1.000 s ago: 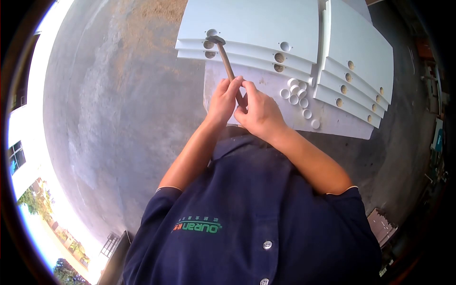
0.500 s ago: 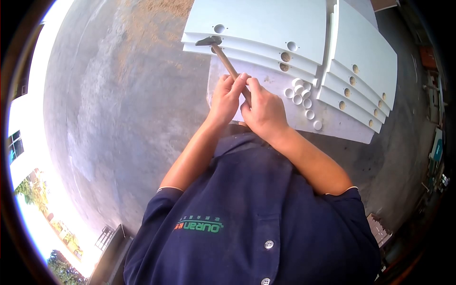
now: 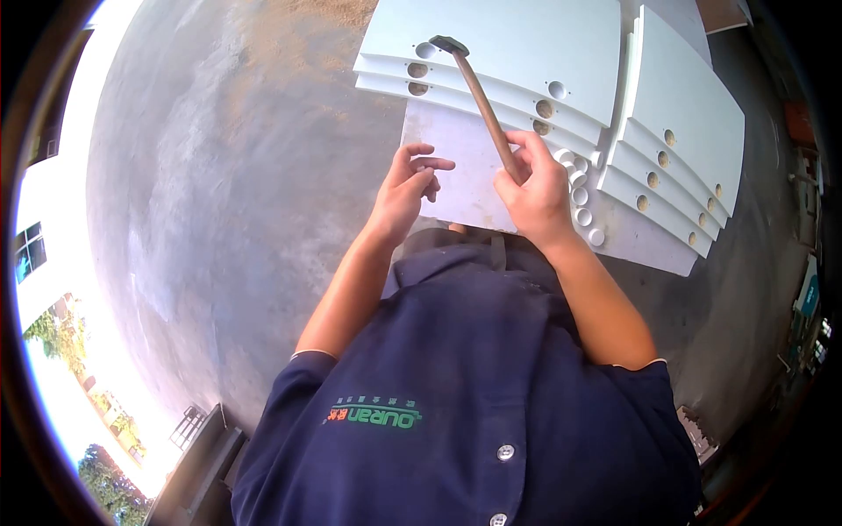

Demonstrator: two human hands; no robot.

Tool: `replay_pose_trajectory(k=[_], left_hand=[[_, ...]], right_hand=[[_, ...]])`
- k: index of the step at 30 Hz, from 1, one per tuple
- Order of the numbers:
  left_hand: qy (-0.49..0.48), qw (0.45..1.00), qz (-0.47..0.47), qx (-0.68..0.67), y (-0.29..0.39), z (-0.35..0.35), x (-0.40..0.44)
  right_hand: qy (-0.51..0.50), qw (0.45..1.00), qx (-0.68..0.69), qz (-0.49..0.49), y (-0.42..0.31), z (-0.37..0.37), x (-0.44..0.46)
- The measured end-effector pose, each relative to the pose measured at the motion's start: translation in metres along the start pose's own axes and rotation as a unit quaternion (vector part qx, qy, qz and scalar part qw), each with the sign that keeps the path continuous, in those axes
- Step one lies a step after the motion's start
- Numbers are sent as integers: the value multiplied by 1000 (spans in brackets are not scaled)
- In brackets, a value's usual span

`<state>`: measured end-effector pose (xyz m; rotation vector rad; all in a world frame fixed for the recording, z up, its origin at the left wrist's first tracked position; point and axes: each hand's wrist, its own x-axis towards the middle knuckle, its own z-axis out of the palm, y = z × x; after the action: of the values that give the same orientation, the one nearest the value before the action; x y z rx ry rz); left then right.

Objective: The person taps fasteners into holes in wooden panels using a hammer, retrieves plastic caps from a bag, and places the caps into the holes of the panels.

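My right hand (image 3: 537,188) grips the lower end of a hammer (image 3: 483,103) by its wooden handle. The dark hammer head is over the top panel of a stepped stack of white panels (image 3: 500,39), beside a round hole with a white lining. My left hand (image 3: 405,188) is off to the left, fingers apart and nothing in it. Several small white round caps (image 3: 581,195) lie just right of my right hand, partly hidden behind it. Other round holes along the lower panels' edges show a brownish inside.
A second stepped stack of white panels (image 3: 688,101) lies to the right, across a narrow gap. Both stacks rest on a pale board (image 3: 456,188). Grey concrete floor (image 3: 228,202) surrounds it, with brown dust scattered near the top.
My left hand has let go of the hammer and moved apart from my right hand. My right hand has shifted right with the hammer, whose head has moved up and right in view.
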<state>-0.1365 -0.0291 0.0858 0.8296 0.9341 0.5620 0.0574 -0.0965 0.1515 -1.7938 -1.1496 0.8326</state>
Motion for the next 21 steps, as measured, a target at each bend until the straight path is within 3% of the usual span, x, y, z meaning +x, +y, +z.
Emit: replay_pose_trajectory(k=[11,18,21], left_hand=[[-28,995,22,-91,14,-4,2],[19,999,28,-8,6,-11,24],[88,996,22,26,5,-17,36]], right_hand=[[8,993,89,83,22,-17,-8],[11,989,112,99,28,-19,-7],[9,990,106,94,32,-21,-4]])
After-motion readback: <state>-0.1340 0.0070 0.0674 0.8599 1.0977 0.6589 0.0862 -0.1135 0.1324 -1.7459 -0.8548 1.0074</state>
